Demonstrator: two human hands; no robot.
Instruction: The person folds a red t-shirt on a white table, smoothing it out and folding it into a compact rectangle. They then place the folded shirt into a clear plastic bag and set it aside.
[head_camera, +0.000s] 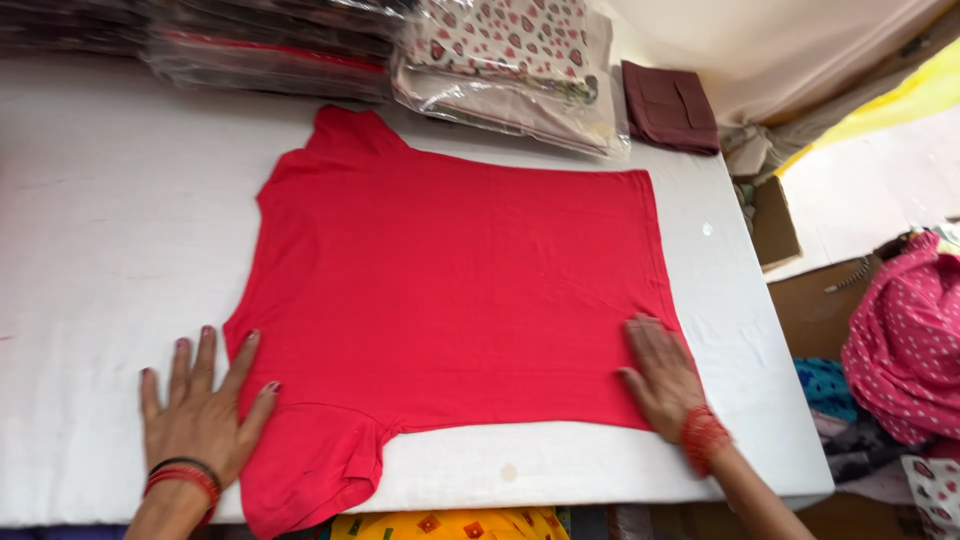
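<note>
Both hands, left hand (200, 410) and right hand (662, 378), press fingers apart on the flat red cotton T-shirt (450, 290); uneven pressure risks creasing beneath the fingers.

I work at a white table (90, 230), its top faintly stained near the front edge. A red T-shirt (450, 290) lies spread flat on it, one sleeve hanging over the near edge. Along the far edge sit stacks of clear-wrapped dark garments (260, 45), a wrapped heart-print pack (510, 60) and a folded maroon cloth (668, 106).
</note>
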